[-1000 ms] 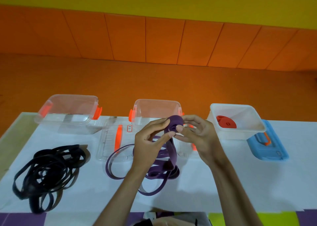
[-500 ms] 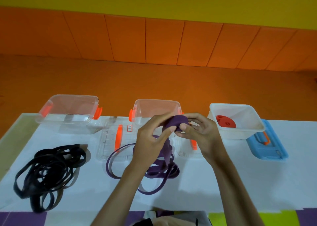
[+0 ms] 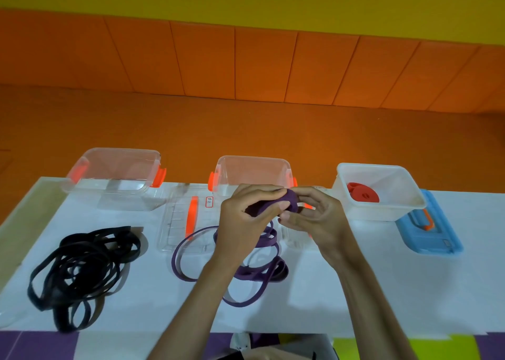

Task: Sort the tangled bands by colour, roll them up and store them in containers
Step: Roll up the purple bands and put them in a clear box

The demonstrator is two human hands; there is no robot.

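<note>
A purple band (image 3: 262, 273) is partly wound into a roll (image 3: 289, 203), which is gripped by the left hand (image 3: 246, 215) and right hand (image 3: 314, 219) above the table (image 3: 382, 291). The band's loose length is trailed down toward the person. Red rolls (image 3: 363, 195) are held in the white container (image 3: 382, 213).

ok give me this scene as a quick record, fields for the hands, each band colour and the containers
left hand: grips the purple roll
right hand: pinches the same roll from the other side
loose purple tail: trails from the roll onto the table
black bands: tangled heap, table's left
red roll: inside the white container
left clear container: lidless, no bands seen inside
middle clear container: likewise
clear lid: flat between them
blue lid: beside the white container
</note>
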